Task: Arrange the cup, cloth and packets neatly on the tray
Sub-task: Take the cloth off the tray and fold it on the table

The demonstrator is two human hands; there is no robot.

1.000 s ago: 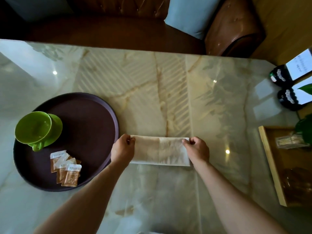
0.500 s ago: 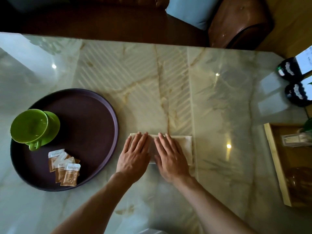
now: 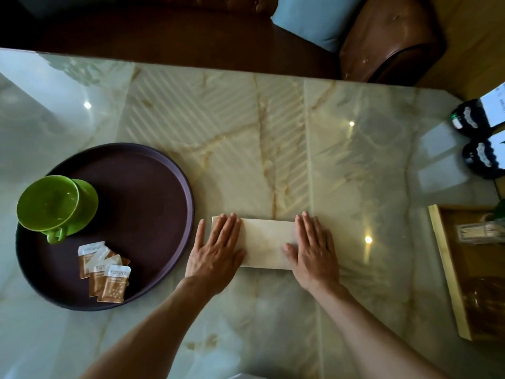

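- The cloth (image 3: 266, 243), a pale folded rectangle, lies flat on the marble desk (image 3: 273, 132), just to the right of the tray (image 3: 142, 192) and not on it.
- The left hand (image 3: 216, 250) lies palm-down on the cloth's left end, fingers stretched out straight and close together; its grip clamps nothing, the hand only presses flat.
- The right hand (image 3: 314, 250) lies the same way on the cloth's right end, fingers extended, thumb pointing inward over the cloth; its grip is likewise spread flat, closed on nothing.
- A bare strip of cloth shows between the two hands.
- The tray is round and dark purple, on the left part of the desk.
- The green cup (image 3: 50, 205) stands on its green saucer (image 3: 84, 209) at the tray's left edge, handle toward the near side.
- The packets (image 3: 105, 272), brown with white tops, lie in a loose overlapping fan on the near part of the tray, just below the cup.
- A wooden box (image 3: 448, 272) sits at the desk's right edge, well apart from the hands.
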